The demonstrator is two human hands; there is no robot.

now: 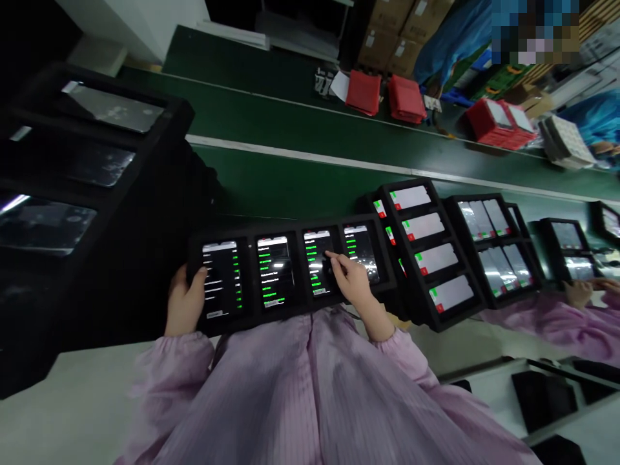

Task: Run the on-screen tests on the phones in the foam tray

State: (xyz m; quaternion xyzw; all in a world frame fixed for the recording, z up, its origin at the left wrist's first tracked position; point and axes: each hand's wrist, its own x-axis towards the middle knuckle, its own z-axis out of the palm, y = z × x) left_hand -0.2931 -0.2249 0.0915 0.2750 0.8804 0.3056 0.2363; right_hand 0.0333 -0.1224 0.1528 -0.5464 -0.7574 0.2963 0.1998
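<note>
A long black foam tray point(248, 274) lies across in front of me, with several lit phones in a row in its slots. Their dark screens show lists with green text. My left hand point(186, 300) grips the tray's left end, its thumb on top near the leftmost phone point(221, 278). Over the right half, my right hand point(352, 279) holds nothing; its index finger is stretched out to the screen of the third phone from the left point(317, 261), and the other fingers are loosely bent. Beside it, the rightmost phone point(361, 252) is partly covered by this hand.
Stacked black trays with phones point(111, 106) rise on my left. More trays point(436, 255) with white, red and green screens stand to the right on the green bench point(290, 174). Red bundles point(363, 92) lie farther back. A co-worker's hand point(578, 294) touches a tray at far right.
</note>
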